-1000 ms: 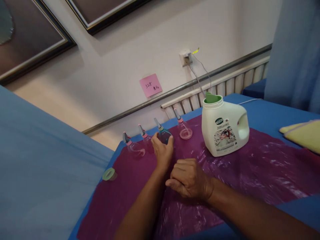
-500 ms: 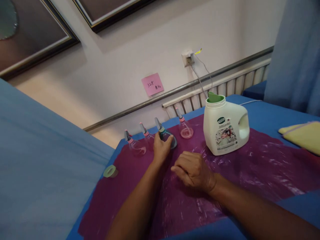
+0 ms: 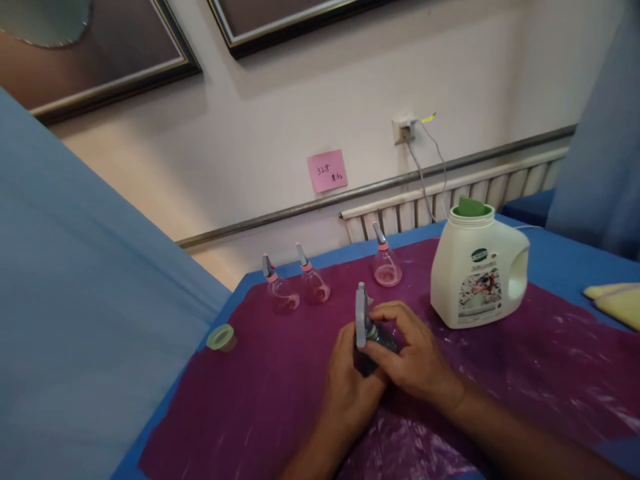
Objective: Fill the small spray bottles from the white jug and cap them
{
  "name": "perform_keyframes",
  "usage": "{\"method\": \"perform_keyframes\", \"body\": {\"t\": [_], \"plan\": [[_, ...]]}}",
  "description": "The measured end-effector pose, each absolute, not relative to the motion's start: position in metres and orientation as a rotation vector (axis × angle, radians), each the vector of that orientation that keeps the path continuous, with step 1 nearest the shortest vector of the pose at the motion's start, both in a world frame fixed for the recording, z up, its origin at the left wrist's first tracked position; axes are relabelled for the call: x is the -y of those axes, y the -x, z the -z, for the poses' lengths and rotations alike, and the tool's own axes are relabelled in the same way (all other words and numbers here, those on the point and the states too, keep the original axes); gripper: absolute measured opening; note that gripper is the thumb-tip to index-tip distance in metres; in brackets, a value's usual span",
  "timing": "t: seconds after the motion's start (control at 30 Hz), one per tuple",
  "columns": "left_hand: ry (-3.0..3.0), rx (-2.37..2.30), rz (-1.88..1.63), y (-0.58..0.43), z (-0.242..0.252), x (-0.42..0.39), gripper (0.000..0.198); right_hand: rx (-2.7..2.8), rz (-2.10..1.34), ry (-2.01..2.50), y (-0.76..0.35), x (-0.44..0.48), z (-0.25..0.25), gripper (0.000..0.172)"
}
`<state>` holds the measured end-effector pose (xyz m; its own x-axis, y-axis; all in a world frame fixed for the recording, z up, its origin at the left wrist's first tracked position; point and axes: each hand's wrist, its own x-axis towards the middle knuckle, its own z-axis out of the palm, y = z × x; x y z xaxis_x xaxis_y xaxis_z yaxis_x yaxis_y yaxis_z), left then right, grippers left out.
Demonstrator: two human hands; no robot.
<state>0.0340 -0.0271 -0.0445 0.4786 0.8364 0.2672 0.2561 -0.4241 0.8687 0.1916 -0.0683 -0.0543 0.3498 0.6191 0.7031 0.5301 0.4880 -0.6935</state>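
A dark teal spray bottle with a grey trigger head (image 3: pixel 361 319) is held upright between both hands, over the purple plastic sheet (image 3: pixel 260 400). My left hand (image 3: pixel 347 383) wraps round the bottle's body from the left. Thumb and fingers of my right hand (image 3: pixel 417 357) close round the collar just below the trigger head. Most of the body is hidden by the hands. Behind stand three clear spray bottles with pink collars and a little pink liquid: one at the left (image 3: pixel 283 293), another (image 3: pixel 315 283) beside it, and a third (image 3: pixel 387 267) farther right.
A large cream jug (image 3: pixel 463 260) with a green inner spout stands right of my hands. A pale green cap (image 3: pixel 221 339) lies at the sheet's left edge. Yellow cloth (image 3: pixel 617 303) is at the far right. A blue curtain (image 3: pixel 90 300) hangs at the left; radiator (image 3: pixel 415 207) behind.
My left hand has brought the teal spray bottle from the back row toward me. The right hand, closed and apart from it before, now grips its collar. The view has shifted slightly.
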Motion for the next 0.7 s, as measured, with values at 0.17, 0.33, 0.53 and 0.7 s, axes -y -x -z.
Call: {"method": "perform_keyframes", "body": {"t": [0.17,0.33,0.53,0.7], "plan": [[-2.000,-0.853,-0.946,-0.025,0.049,0.030,0.049,1.269,-0.186,1.230,-0.186,0.069,0.061,0.018],[-1.969,-0.838,-0.881,-0.019,0.051,0.032,0.047,1.294,-0.251,1.235,-0.185,0.073,0.064,0.015],[-2.047,-0.844,-0.908,-0.020,0.060,0.032,0.056,1.390,-0.230,1.285,-0.191,0.083,0.070,0.044],[-2.083,-0.864,-0.959,-0.021,0.074,0.032,0.061,1.371,-0.231,1.309,-0.191,0.082,0.074,0.048]]}}
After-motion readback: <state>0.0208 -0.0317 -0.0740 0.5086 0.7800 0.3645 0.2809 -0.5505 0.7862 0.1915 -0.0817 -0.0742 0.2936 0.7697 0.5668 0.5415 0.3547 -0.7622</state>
